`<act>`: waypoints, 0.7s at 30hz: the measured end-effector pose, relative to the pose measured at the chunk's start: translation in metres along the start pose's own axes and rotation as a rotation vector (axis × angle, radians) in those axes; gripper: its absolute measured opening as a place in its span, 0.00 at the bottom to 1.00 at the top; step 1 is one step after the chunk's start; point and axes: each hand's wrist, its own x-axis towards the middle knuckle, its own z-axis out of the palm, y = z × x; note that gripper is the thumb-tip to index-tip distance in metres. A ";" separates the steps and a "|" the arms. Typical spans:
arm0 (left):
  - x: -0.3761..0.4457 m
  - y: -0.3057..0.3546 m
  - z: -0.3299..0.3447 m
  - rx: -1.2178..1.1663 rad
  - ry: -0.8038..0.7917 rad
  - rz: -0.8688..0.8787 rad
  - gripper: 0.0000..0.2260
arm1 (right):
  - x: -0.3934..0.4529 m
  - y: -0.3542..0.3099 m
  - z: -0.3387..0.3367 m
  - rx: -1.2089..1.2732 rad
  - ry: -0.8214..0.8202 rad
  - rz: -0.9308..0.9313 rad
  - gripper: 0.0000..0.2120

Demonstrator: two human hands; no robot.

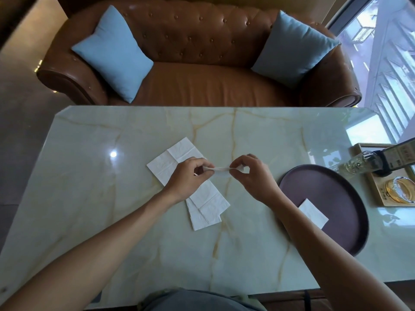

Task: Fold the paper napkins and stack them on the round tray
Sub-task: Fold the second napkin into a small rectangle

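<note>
Napkin (221,169) pinched edge-on between left hand (188,176) and right hand (251,173); folded napkin (313,212) lies on round tray (336,189).

— Can you read anything on that dark box (398,157) at the right edge of the table?

— It has a label with pale marks, but they are too small and blurred to make out.

— And the wooden tray (379,199) beneath it?

— There is a small dark mark on its near rim, also unreadable.

— The napkins (177,161)?

— Only a faint embossed pattern, with no letters I can tell. No word or number is legible.
</note>
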 end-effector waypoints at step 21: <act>0.005 0.000 -0.005 -0.277 -0.184 -0.061 0.09 | 0.006 0.000 -0.022 0.196 -0.212 0.069 0.04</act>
